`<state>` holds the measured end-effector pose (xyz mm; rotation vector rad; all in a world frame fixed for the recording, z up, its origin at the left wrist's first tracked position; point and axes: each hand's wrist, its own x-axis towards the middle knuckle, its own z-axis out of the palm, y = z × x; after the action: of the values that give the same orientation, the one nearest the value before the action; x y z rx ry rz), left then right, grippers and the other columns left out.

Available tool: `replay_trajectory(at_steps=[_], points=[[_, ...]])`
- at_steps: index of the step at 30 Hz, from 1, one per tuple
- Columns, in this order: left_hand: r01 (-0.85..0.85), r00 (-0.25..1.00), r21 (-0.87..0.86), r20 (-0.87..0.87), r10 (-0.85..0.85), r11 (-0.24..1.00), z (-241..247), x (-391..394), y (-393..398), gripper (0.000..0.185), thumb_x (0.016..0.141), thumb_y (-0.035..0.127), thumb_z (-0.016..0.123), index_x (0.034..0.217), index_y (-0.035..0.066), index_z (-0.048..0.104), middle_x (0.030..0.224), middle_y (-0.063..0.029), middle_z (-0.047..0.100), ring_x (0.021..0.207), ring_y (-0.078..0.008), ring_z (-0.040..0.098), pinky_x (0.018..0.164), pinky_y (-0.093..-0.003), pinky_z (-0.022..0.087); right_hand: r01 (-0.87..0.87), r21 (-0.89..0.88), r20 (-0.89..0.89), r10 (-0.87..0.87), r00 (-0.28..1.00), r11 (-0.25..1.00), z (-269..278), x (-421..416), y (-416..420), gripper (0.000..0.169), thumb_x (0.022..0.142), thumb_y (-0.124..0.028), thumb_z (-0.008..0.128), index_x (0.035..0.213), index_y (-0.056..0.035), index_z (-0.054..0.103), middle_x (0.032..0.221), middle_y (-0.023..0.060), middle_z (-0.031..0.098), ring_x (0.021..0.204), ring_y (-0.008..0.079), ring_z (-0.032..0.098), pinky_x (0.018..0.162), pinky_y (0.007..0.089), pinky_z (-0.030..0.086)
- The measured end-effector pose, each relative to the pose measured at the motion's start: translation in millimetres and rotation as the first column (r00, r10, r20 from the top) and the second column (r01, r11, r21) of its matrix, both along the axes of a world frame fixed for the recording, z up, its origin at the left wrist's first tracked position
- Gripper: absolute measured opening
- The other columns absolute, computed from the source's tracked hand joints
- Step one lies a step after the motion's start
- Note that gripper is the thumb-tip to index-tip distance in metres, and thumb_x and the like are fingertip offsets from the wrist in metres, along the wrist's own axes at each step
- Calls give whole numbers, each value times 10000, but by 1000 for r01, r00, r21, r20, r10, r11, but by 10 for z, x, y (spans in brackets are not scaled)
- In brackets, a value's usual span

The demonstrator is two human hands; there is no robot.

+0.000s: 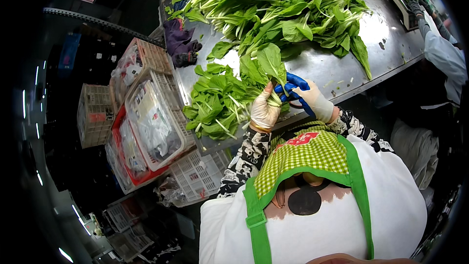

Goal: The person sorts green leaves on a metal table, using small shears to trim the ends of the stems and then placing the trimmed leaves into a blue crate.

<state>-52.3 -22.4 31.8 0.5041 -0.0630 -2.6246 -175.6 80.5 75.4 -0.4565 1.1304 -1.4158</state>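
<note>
My left hand [265, 110], in a thin white glove, grips a small bunch of leafy greens [253, 69] by its pale stems. Close against it on the right is my right hand [306, 93], in a white knit glove with blue-coated fingers. Its fingers are curled around the stem of one broad leaf [270, 60], which rises beside the bunch. A small dark and red curved edge shows below the right fingers; what it belongs to is hidden. To the left of my hands, a smaller pile of greens [216, 104] lies at the near corner of the metal table [351, 80].
A large heap of greens [271, 11] covers the table's far side. Dark purple cloth [179, 40] lies at the left edge. Plastic crates [185, 128] holding bagged items stand left of the table. At far right, a person's gloved hands [416, 7] hold greens over a scale-like device [397, 2].
</note>
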Motion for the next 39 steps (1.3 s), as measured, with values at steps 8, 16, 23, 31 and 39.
replay_trajectory(at_steps=[8,16,23,31,39], points=[[1,1000,24,30,-2,1000,45,-94,60,271,821,-78,554,1084,-34,509,1071,-141,584,956,-202,583,858,-295,499,81,-79,-554,-112,825,994,-384,-7,56,418,889,-158,517,1299,-122,442,980,83,610,774,121,556,691,242,461],[-9,954,-192,293,66,981,-273,-174,109,212,859,-6,517,1057,-80,532,1028,-161,602,944,-248,583,887,-375,470,39,101,-862,68,502,994,-108,-121,133,716,753,-368,658,1331,-77,352,1124,231,507,1016,361,524,843,399,445],[205,903,-515,428,42,832,-645,-317,295,233,814,1,592,1040,-52,570,1003,-93,612,848,-186,596,756,-318,496,190,-139,-909,-202,365,972,-280,-91,170,1042,664,-412,750,1400,-46,109,1287,275,375,1153,378,446,920,360,417],[566,803,-812,582,129,141,178,-698,642,716,712,45,669,1321,-37,300,1180,-124,376,1035,-218,519,830,-297,489,576,-42,-604,-480,636,817,-264,-394,475,765,716,-148,711,1351,-46,297,1137,138,559,998,203,567,889,317,446],[613,743,-714,667,60,339,-27,-577,604,558,747,105,687,1217,-41,424,1079,-130,541,867,-180,584,770,-284,481,817,-23,-998,-62,16,577,-543,-2234,1212,832,703,-230,714,1363,-55,238,1166,235,508,1057,348,514,888,383,430]])
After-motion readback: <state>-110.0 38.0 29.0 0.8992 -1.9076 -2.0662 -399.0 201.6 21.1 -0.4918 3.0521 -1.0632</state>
